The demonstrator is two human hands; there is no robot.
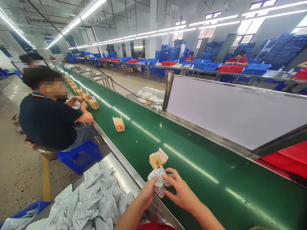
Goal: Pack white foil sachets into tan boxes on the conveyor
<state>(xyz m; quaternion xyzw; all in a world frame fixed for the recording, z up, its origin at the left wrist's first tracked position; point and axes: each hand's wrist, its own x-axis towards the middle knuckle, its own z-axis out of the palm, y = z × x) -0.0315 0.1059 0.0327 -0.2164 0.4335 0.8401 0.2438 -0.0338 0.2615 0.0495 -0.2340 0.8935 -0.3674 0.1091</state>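
Observation:
Between both of my hands is a crumpled white plastic pouch (159, 183), over the near side of the green conveyor belt. My left hand (148, 191) grips its left side, with the thumb on top. My right hand (176, 187) holds the right side with curled fingers. Just beyond the pouch stands a small yellow carton (155, 160), its white flap raised. The pouch overlaps the carton's lower edge in view; whether they touch, I cannot tell. Many similar pouches (88, 198) lie heaped on the metal tray to my left.
Another open carton (119, 124) sits farther up the green belt (141, 137). A seated co-worker (48, 118) is at the left edge, beside several more cartons. A white panel (227, 111) stands along the far side. A blue crate (81, 156) is below left.

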